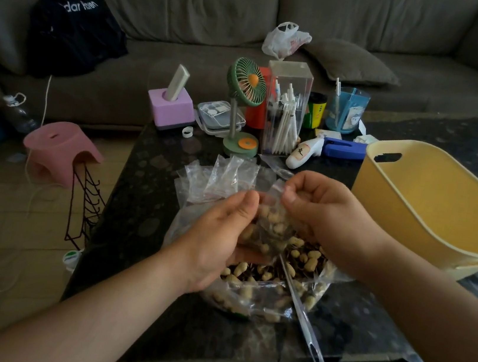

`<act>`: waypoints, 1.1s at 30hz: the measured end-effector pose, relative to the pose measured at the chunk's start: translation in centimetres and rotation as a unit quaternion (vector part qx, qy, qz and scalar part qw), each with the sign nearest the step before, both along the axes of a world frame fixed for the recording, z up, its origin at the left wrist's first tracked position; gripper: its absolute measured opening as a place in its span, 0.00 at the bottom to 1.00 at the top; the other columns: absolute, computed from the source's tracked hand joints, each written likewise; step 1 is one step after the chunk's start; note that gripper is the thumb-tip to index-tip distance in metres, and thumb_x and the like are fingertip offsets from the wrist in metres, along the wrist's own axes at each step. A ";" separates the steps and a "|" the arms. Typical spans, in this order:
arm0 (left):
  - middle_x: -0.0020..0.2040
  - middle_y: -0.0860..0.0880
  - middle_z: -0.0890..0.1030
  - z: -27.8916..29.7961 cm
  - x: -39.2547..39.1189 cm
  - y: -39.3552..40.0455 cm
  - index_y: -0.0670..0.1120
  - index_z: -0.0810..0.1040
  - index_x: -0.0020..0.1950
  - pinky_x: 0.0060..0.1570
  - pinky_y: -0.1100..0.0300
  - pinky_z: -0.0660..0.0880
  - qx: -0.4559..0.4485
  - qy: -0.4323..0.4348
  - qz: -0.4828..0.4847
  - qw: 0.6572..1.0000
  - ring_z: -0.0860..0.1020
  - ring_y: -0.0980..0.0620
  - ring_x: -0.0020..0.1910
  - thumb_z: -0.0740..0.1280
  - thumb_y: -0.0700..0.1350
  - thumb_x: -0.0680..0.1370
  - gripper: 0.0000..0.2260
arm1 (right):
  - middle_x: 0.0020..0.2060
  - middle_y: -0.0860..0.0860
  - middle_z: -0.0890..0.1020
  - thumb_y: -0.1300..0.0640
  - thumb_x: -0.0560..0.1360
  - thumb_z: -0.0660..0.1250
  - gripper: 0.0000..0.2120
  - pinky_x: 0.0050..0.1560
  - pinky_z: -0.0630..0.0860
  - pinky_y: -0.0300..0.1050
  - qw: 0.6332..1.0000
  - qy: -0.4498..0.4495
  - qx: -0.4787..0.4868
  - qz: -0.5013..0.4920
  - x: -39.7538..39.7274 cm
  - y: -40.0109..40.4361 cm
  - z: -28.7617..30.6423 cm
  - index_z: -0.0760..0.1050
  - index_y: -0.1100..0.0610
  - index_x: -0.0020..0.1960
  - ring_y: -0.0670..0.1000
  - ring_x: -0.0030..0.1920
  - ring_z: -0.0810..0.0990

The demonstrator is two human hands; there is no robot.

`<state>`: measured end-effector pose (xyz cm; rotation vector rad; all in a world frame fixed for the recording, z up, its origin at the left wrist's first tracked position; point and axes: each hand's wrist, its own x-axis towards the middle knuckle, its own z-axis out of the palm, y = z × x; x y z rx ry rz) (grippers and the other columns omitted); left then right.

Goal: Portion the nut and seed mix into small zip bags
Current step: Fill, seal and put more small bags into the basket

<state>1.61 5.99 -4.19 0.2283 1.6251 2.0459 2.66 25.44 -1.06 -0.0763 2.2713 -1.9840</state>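
A small clear zip bag (270, 232) partly filled with peanuts is held up between both hands. My left hand (219, 240) cups it from below and the left, thumb against its upper edge. My right hand (320, 211) pinches the bag's top right edge with curled fingers. Under the hands lies a large open plastic bag of nut and seed mix (275, 282) on the dark table (148, 198). A clear plastic scoop (303, 323) leans out of the big bag toward me. Several empty small zip bags (216, 177) lie just behind.
A yellow tub (432, 206) stands at the right of the table. At the back are a green desk fan (244, 104), a clear box of pens (285, 110), a purple block (171, 108), a blue cup (346, 110) and a white bottle (304, 153). A pink stool (59, 148) stands on the floor at left.
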 end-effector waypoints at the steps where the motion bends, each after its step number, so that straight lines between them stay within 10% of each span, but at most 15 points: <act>1: 0.57 0.41 0.86 0.0 0.1 0.1 0.47 0.80 0.66 0.48 0.51 0.85 0.011 -0.027 -0.016 0.999 0.85 0.43 0.54 0.66 0.56 0.78 0.21 | 0.38 0.59 0.76 0.60 0.83 0.66 0.04 0.36 0.70 0.46 0.999 -0.015 -0.033 -0.013 0.0 0.1 0.0 0.77 0.59 0.49 0.57 0.34 0.71; 6: 0.56 0.41 0.87 -0.2 -0.3 0.1 0.44 0.75 0.65 0.48 0.52 0.86 0.048 -0.053 0.050 0.996 0.87 0.41 0.51 0.75 0.40 0.69 0.24 | 0.39 0.58 0.73 0.57 0.83 0.66 0.06 0.30 0.62 0.44 0.997 -0.055 -0.021 -0.050 0.1 0.6 0.0 0.77 0.60 0.51 0.50 0.29 0.66; 18: 0.45 0.48 0.88 0.3 -0.7 -0.5 0.46 0.78 0.61 0.42 0.59 0.83 0.003 -0.040 0.022 0.999 0.86 0.51 0.42 0.76 0.39 0.70 0.20 | 0.32 0.49 0.78 0.47 0.86 0.60 0.16 0.28 0.71 0.38 0.966 0.023 0.225 -0.122 0.2 -0.6 -1.0 0.78 0.53 0.46 0.41 0.27 0.73; 25: 0.48 0.47 0.87 0.8 -1.5 -0.8 0.45 0.80 0.63 0.42 0.61 0.80 0.025 -0.040 0.076 0.996 0.85 0.53 0.44 0.77 0.41 0.70 0.22 | 0.34 0.50 0.77 0.50 0.87 0.59 0.14 0.33 0.72 0.48 0.985 0.032 0.025 -0.170 0.2 -1.9 -2.3 0.76 0.55 0.47 0.49 0.33 0.75; 29: 0.52 0.47 0.88 1.5 -1.9 -1.4 0.47 0.83 0.61 0.57 0.55 0.81 0.013 0.027 0.106 0.994 0.86 0.51 0.52 0.72 0.35 0.79 0.13 | 0.49 0.62 0.82 0.49 0.87 0.55 0.16 0.45 0.78 0.52 0.992 -0.059 -0.047 -0.106 0.3 -1.7 -2.1 0.80 0.53 0.56 0.55 0.43 0.81; 33: 0.57 0.53 0.87 1.4 -2.3 -2.2 0.57 0.82 0.65 0.60 0.53 0.81 -0.146 0.225 0.137 0.953 0.85 0.55 0.58 0.75 0.40 0.79 0.18 | 0.53 0.49 0.85 0.50 0.85 0.63 0.10 0.55 0.81 0.51 0.998 -0.017 0.034 -0.050 0.3 -1.7 -2.0 0.80 0.45 0.63 0.49 0.51 0.84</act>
